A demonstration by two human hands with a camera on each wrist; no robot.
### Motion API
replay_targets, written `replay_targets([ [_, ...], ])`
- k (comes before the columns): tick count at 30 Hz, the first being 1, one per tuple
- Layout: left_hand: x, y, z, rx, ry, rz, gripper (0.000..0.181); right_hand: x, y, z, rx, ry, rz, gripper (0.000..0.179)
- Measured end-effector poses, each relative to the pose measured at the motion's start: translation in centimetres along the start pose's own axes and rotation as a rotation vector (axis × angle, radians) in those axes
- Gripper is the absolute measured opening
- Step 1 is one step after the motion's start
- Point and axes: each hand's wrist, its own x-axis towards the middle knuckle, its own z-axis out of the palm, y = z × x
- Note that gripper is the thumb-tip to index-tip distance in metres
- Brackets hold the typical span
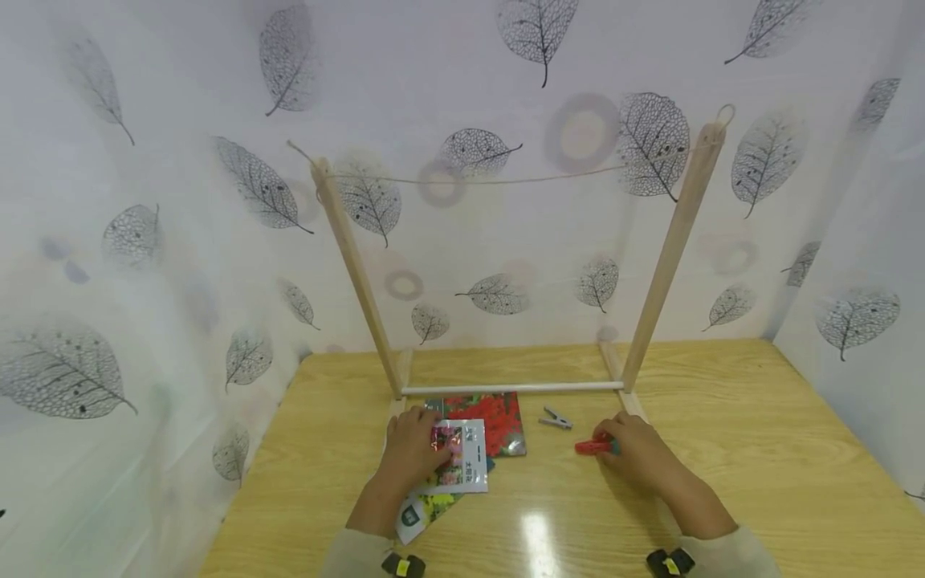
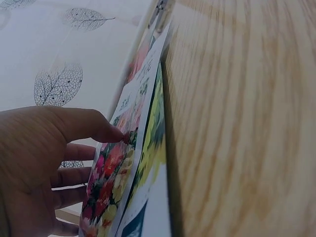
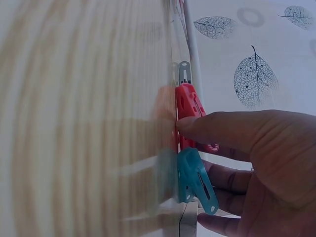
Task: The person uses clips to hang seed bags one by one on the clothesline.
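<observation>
My left hand (image 1: pixel 412 449) is over a stack of flower-picture packets at the left, holding the top white packet (image 1: pixel 473 457) with pink blooms. The thumb lies on its face and the fingers reach its far edge in the left wrist view. Beneath it a packet with yellow flowers (image 2: pixel 153 158) shows, and a red-flowered packet (image 1: pixel 499 417) lies behind. At the right, my right hand (image 1: pixel 639 449) pinches a red clothespin (image 3: pixel 186 103) low at the tabletop, thumb against its side. A teal clothespin (image 3: pixel 195 177) sits next to the red one, under the fingers.
A grey clothespin (image 1: pixel 555 417) lies between the hands. Behind it stands a wooden frame with a left post (image 1: pixel 357 277), a right post (image 1: pixel 672 257), a white crossbar (image 1: pixel 513 388) and a string (image 1: pixel 499 182) tied across the top. Leaf-printed curtain (image 1: pixel 462 241) surrounds the wooden table (image 1: pixel 759 482).
</observation>
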Motion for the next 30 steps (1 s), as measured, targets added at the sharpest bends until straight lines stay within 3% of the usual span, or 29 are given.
replay_targets([
  [17, 0.07, -0.11, -0.24, -0.034, 0.01, -0.022, 0.048, -0.04, 0.44, -0.19, 0.012, -0.019, -0.039, 0.025],
  [30, 0.2, -0.56, -0.36, -0.071, 0.07, -0.032, 0.046, -0.06, 0.71, -0.45, 0.04, -0.05, -0.043, 0.024],
])
